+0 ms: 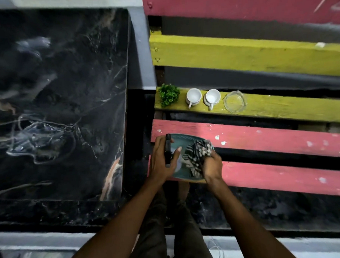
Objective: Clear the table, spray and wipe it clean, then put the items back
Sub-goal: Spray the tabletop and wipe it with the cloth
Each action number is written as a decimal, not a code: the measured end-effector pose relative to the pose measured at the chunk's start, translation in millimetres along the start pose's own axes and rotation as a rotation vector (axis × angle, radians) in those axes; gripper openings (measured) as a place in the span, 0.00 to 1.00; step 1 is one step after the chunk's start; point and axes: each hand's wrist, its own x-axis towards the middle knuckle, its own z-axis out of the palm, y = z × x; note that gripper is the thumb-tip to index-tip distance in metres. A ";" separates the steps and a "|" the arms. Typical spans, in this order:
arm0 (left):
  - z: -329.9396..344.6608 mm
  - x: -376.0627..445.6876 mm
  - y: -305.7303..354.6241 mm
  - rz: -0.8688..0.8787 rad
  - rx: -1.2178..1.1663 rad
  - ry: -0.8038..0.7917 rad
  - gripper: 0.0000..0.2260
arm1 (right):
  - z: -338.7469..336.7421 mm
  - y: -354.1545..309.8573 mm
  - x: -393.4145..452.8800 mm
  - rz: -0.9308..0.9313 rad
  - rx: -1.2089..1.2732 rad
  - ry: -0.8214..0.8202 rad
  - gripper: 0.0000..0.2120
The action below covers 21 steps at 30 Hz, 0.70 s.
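Black spray bottle [168,149] is sitting in the left hand [160,161], fingers curling round it, thumb lying across the front. Right hand [212,166] is gripping a bunched checked cloth [196,157], pressing it onto a teal tray [182,140]. Both hands are working over the tray, which is resting on the near pink slats of a painted pallet bench [264,137]; the bottle's lower part is blurred, possibly clear plastic. Farther out, on the yellow slat, a small green plant [169,94], two white cups [203,97] and a glass ashtray [235,101] are standing in a row, left to right. Dark marble table [55,105] is lying to the left, well apart from the hands, top showing faint streaks.
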 end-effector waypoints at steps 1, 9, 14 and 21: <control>-7.7 -3.9 10.0 -0.006 -0.008 0.013 0.09 | -1.2 -8.0 -11.2 0.056 0.150 -0.018 0.16; -70.9 -33.7 92.7 -0.105 -0.058 0.159 0.13 | -6.2 -70.7 -105.3 0.122 0.199 -0.335 0.12; -121.1 -46.9 114.3 -0.061 -0.131 0.239 0.10 | 18.3 -105.8 -158.8 -0.539 -0.393 -0.383 0.03; -212.9 -61.1 122.7 0.029 -0.175 0.419 0.03 | 71.2 -135.6 -233.9 -0.994 -0.768 -0.396 0.11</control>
